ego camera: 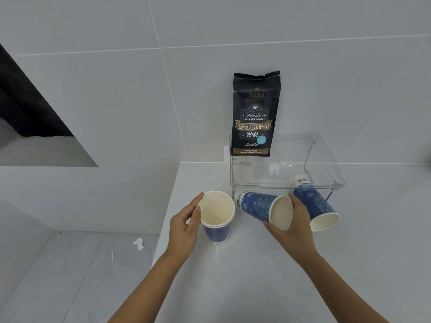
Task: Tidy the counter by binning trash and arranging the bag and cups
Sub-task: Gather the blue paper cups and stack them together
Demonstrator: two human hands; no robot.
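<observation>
Blue patterned paper cups with cream-white insides sit on the pale grey counter (233, 287) in three spots. Nearest the counter's left edge stands an upright nested stack of cups (217, 217), two rims showing one inside the other; the left hand (184, 227) wraps its left side, thumb and fingers curled against the upper wall just under the rim. To its right a single blue paper cup (263, 207) lies on its side, mouth turned toward the camera and base pointing back toward the stack; the right hand (295, 223) pinches it at the mouth, thumb under the rim and fingers over the top edge. Just beyond that hand a third blue paper cup (313, 203) lies tipped over, mouth toward the lower right, its base reaching under the front lip of a clear plastic riser shelf (326, 159). On the shelf's left end a black coffee bean bag with gold lettering (255, 115) stands upright, leaning against the grey tiled wall (116, 78). Down on the floor to the left lies a crumpled white paper scrap (138, 243), well apart from both hands.
</observation>
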